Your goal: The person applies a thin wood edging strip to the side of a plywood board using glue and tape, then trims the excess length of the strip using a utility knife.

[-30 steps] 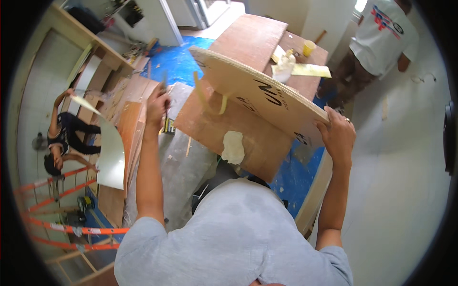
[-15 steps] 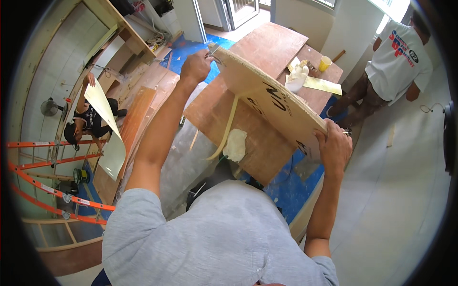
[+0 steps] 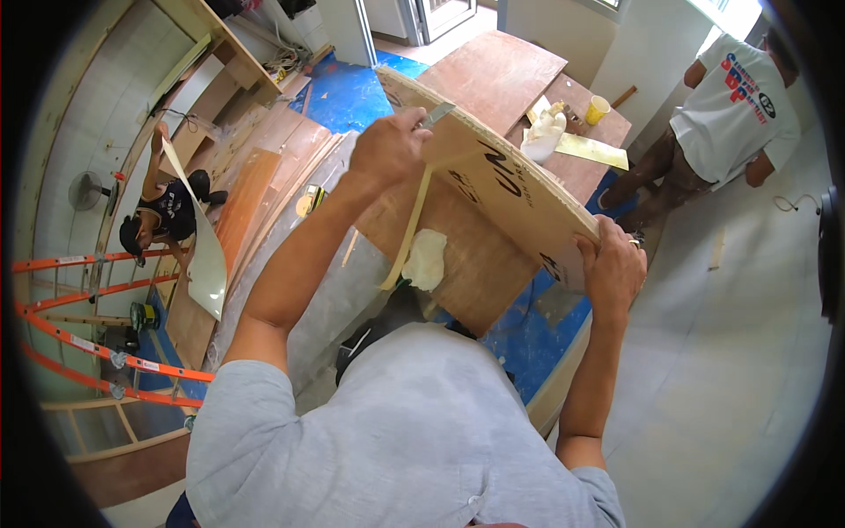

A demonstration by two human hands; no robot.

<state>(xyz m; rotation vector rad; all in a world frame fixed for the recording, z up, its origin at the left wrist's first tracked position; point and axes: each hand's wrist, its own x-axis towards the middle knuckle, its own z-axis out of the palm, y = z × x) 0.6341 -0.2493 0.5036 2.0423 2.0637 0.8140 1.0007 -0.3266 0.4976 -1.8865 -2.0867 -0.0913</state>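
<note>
In front of me a plywood board with printed black lettering stands on edge, tilted. My right hand is closed around its right end, thumb on the near face. Near the board's far left end, my left hand is closed on a knife with a short grey blade; its handle is mostly hidden by the fingers. The blade is close to the board's near face; I cannot tell if it touches. A narrow pale yellow strip hangs down from beside the board. Below lies a crumpled whitish rag.
Brown plywood sheets lie beyond the board, with a yellow cup on one. A tape measure lies left of my forearm. Orange ladder at left. One co-worker crouches with a glossy sheet; another stands at right.
My left hand has come off the board's far left corner and moved nearer and right, bringing the knife blade into view. The right hand stays on the board. The crouching co-worker's sheet has shifted.
</note>
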